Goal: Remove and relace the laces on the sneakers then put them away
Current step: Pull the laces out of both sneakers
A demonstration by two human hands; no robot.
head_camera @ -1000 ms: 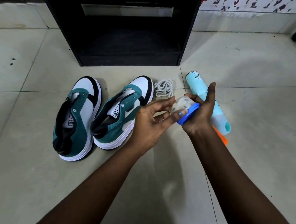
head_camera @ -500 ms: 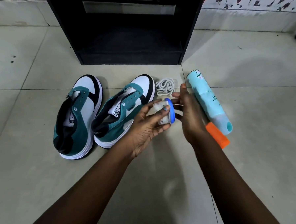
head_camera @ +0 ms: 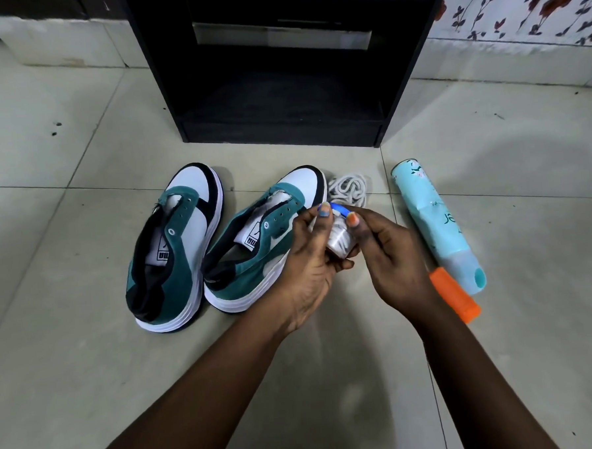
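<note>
Pale tiled floor (head_camera: 90, 389), marked by grout lines and a few dark specks toward its far left. A black open-fronted cabinet (head_camera: 279, 70) stands on the floor at the far edge, against the wall; floral-patterned wall covering (head_camera: 533, 2) shows at the far right corner.

Two sneakers, unlaced, lie side by side on the floor in front of the cabinet, toes toward it. The left sneaker (head_camera: 176, 251) and the right sneaker (head_camera: 255, 257) are teal suede with white toe panels, black trim, thick white soles and empty eyelets; tongues are exposed, with a black logo tag. A loose white lace (head_camera: 349, 189) is bunched on the floor just beside the right sneaker's toe.

Above the floor, the left hand (head_camera: 310, 264) curls its fingers round a small clear container (head_camera: 340, 244) with a blue lid, white lace visible inside. The right hand (head_camera: 389, 257) pinches the container at the lid end.

A light-blue spray can (head_camera: 435, 224) lies on its side toward the right, an orange cap (head_camera: 454, 293) touching its near end.
</note>
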